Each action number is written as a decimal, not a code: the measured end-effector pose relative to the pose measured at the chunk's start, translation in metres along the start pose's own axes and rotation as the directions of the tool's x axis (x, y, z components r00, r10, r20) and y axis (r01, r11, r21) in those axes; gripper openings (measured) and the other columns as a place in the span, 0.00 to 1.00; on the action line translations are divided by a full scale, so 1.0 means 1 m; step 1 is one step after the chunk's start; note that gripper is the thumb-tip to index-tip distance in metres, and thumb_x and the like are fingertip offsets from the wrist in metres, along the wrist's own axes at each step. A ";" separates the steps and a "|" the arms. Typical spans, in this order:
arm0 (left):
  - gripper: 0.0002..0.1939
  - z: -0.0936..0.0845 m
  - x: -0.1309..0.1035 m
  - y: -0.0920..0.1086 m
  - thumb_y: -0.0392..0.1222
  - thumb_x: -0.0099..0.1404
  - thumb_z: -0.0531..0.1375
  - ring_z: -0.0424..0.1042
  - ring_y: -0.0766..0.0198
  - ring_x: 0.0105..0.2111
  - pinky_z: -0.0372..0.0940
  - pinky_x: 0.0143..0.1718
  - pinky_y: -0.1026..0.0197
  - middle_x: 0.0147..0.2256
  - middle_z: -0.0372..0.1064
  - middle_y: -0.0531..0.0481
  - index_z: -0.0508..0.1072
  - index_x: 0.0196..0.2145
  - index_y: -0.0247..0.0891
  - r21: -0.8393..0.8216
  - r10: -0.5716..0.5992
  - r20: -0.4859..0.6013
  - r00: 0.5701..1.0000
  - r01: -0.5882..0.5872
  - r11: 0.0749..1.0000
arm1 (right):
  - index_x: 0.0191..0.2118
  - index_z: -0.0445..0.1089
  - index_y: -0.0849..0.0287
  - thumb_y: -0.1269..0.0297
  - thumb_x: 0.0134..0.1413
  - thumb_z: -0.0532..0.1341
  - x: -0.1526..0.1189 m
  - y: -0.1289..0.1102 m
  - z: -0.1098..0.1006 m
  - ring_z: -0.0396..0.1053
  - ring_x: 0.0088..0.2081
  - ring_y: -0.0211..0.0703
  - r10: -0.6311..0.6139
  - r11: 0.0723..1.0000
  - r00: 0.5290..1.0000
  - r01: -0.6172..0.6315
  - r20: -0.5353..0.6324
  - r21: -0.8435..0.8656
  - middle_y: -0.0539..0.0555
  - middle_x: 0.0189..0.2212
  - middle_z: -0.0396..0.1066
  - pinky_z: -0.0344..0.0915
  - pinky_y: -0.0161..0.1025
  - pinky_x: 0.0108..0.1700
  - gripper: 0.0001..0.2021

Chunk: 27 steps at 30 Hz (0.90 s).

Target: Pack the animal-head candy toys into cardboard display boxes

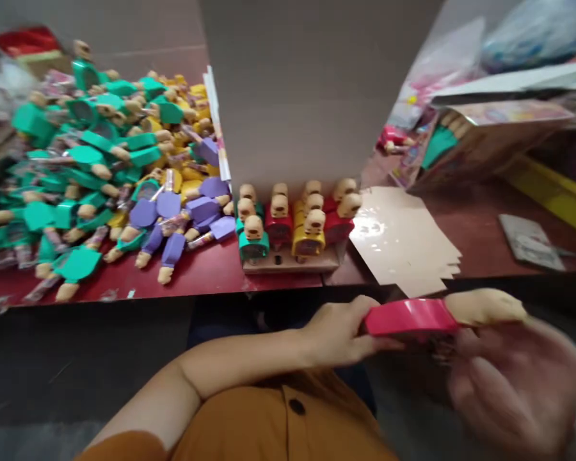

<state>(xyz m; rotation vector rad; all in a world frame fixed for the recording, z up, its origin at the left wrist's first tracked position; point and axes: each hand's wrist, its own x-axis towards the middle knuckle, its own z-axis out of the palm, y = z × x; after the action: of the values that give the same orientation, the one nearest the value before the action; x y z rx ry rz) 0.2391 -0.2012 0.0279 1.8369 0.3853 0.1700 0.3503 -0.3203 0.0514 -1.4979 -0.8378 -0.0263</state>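
Note:
My left hand (338, 336) is closed on the body of a pink toy (410, 318) with a beige animal-shaped head, lying sideways above my lap. My right hand (518, 384) is beside the head end, smeared by motion; whether its fingers grip the toy is unclear. In front of me an open display box (292, 264) with a tall grey back panel stands on the table. Green, red and yellow toys with similar beige heads (314, 221) stand upright in rows inside it. A dark hole shows in the box's front row, between a green and a yellow toy.
A big heap of green toys (41, 216), with yellow and purple toys (168, 205), covers the red table (211, 272) on the left. Beige card sheets (403, 237) lie right of the box. Farther right are a tilted carton (499, 141) holding toys, a small booklet (530, 240) and a yellow bar (561, 195).

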 end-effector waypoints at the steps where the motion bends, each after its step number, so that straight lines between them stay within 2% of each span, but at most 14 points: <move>1: 0.20 0.000 -0.001 -0.004 0.48 0.59 0.63 0.73 0.56 0.36 0.68 0.36 0.57 0.37 0.73 0.45 0.65 0.45 0.36 0.095 0.043 -0.017 0.999 -0.041 0.995 | 0.41 0.70 0.43 0.47 0.31 0.71 0.004 -0.002 0.006 0.74 0.32 0.58 0.036 0.995 0.999 -0.037 0.010 0.090 0.58 0.35 0.71 0.72 0.59 0.29 0.25; 2: 0.18 -0.001 -0.002 -0.008 0.46 0.60 0.62 0.73 0.56 0.35 0.69 0.36 0.56 0.37 0.73 0.44 0.65 0.44 0.35 0.164 0.088 -0.019 0.996 -0.083 0.983 | 0.42 0.69 0.46 0.51 0.32 0.72 0.009 -0.004 0.015 0.74 0.30 0.56 0.044 0.989 0.999 -0.047 0.030 0.140 0.58 0.33 0.72 0.73 0.56 0.27 0.26; 4: 0.17 -0.004 -0.006 -0.015 0.43 0.61 0.60 0.74 0.56 0.36 0.70 0.37 0.56 0.40 0.72 0.42 0.63 0.46 0.35 0.240 0.192 -0.038 0.981 -0.177 0.954 | 0.37 0.69 0.53 0.62 0.39 0.70 0.021 -0.010 0.037 0.73 0.24 0.49 -0.029 0.986 0.999 0.022 0.040 0.163 0.54 0.26 0.72 0.72 0.49 0.24 0.17; 5: 0.17 -0.006 -0.008 -0.020 0.42 0.62 0.59 0.74 0.56 0.39 0.70 0.39 0.56 0.42 0.72 0.41 0.63 0.47 0.35 0.262 0.258 -0.075 0.963 -0.231 0.937 | 0.33 0.68 0.55 0.66 0.43 0.68 0.027 -0.012 0.047 0.71 0.21 0.46 -0.082 0.985 0.997 0.081 0.003 0.154 0.51 0.22 0.69 0.71 0.45 0.22 0.10; 7: 0.19 -0.014 -0.014 -0.033 0.43 0.63 0.58 0.72 0.56 0.46 0.70 0.46 0.55 0.47 0.70 0.39 0.61 0.50 0.36 0.314 0.400 -0.173 0.900 -0.334 0.889 | 0.27 0.63 0.58 0.70 0.47 0.64 0.042 -0.014 0.064 0.67 0.17 0.40 -0.185 0.964 0.972 0.207 -0.144 0.164 0.47 0.19 0.63 0.67 0.39 0.18 0.07; 9: 0.19 -0.024 -0.024 -0.052 0.42 0.65 0.57 0.70 0.56 0.50 0.68 0.50 0.53 0.50 0.69 0.38 0.61 0.52 0.35 0.382 0.462 -0.279 0.842 -0.344 0.858 | 0.27 0.60 0.57 0.68 0.48 0.61 0.060 -0.010 0.077 0.65 0.16 0.34 -0.278 0.928 0.904 0.340 -0.326 0.151 0.45 0.22 0.59 0.61 0.34 0.17 0.07; 11: 0.13 -0.033 -0.038 -0.073 0.39 0.67 0.54 0.71 0.58 0.49 0.69 0.50 0.54 0.47 0.71 0.40 0.65 0.49 0.36 0.430 0.428 -0.362 0.828 -0.259 0.865 | 0.28 0.57 0.57 0.67 0.50 0.59 0.076 -0.001 0.088 0.66 0.18 0.31 -0.386 0.888 0.807 0.456 -0.448 0.055 0.46 0.26 0.58 0.58 0.32 0.19 0.07; 12: 0.11 -0.037 -0.046 -0.083 0.37 0.67 0.53 0.73 0.59 0.46 0.70 0.48 0.55 0.45 0.73 0.41 0.68 0.46 0.36 0.440 0.397 -0.389 0.831 -0.211 0.873 | 0.29 0.56 0.57 0.68 0.51 0.57 0.082 0.003 0.093 0.66 0.19 0.30 -0.432 0.872 0.779 0.489 -0.455 0.007 0.46 0.27 0.58 0.58 0.32 0.21 0.06; 13: 0.09 -0.040 -0.054 -0.092 0.36 0.68 0.52 0.74 0.61 0.44 0.71 0.46 0.57 0.42 0.74 0.42 0.70 0.44 0.36 0.444 0.369 -0.408 0.835 -0.172 0.880 | 0.29 0.56 0.57 0.69 0.52 0.56 0.085 0.008 0.097 0.67 0.20 0.30 -0.466 0.863 0.775 0.504 -0.427 -0.028 0.46 0.27 0.58 0.59 0.32 0.23 0.06; 16: 0.09 -0.044 -0.076 -0.111 0.34 0.67 0.52 0.76 0.62 0.39 0.73 0.42 0.59 0.38 0.75 0.43 0.72 0.39 0.35 0.450 0.333 -0.411 0.848 -0.129 0.884 | 0.31 0.56 0.57 0.73 0.52 0.55 0.086 0.018 0.106 0.66 0.20 0.30 -0.509 0.859 0.831 0.508 -0.224 -0.066 0.45 0.24 0.58 0.62 0.33 0.25 0.06; 18: 0.09 -0.045 -0.085 -0.119 0.33 0.66 0.52 0.76 0.62 0.38 0.73 0.40 0.60 0.37 0.76 0.44 0.72 0.39 0.36 0.469 0.341 -0.383 0.859 -0.137 0.873 | 0.32 0.57 0.57 0.75 0.51 0.55 0.084 0.020 0.107 0.66 0.21 0.31 -0.543 0.839 0.832 0.533 -0.113 -0.108 0.45 0.24 0.58 0.64 0.34 0.26 0.07; 22: 0.09 -0.050 -0.093 -0.128 0.33 0.66 0.52 0.76 0.63 0.36 0.73 0.39 0.61 0.37 0.76 0.45 0.72 0.39 0.36 0.511 0.378 -0.336 0.863 -0.170 0.842 | 0.32 0.56 0.56 0.73 0.48 0.57 0.084 0.018 0.114 0.66 0.26 0.35 -0.544 0.796 0.839 0.527 0.029 -0.298 0.49 0.26 0.61 0.66 0.37 0.31 0.08; 25: 0.10 -0.058 -0.101 -0.129 0.32 0.66 0.52 0.76 0.64 0.36 0.72 0.37 0.63 0.37 0.75 0.45 0.71 0.41 0.37 0.546 0.413 -0.344 0.843 -0.178 0.818 | 0.33 0.56 0.56 0.71 0.49 0.57 0.084 0.030 0.126 0.64 0.29 0.37 -0.548 0.760 0.828 0.552 0.119 -0.343 0.51 0.27 0.60 0.66 0.40 0.35 0.07; 27: 0.10 -0.066 -0.112 -0.126 0.31 0.65 0.53 0.75 0.64 0.37 0.71 0.37 0.62 0.38 0.74 0.46 0.70 0.42 0.38 0.619 0.477 -0.382 0.791 -0.165 0.768 | 0.37 0.56 0.58 0.71 0.49 0.58 0.082 0.049 0.127 0.64 0.33 0.40 -0.580 0.754 0.808 0.580 0.104 -0.307 0.53 0.31 0.59 0.64 0.44 0.39 0.10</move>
<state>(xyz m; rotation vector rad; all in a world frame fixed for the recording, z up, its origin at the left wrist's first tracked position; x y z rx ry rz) 0.0915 -0.1485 -0.0630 2.4332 0.5139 0.9152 0.3749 -0.1645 0.0318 -1.4794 -1.3281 -0.6612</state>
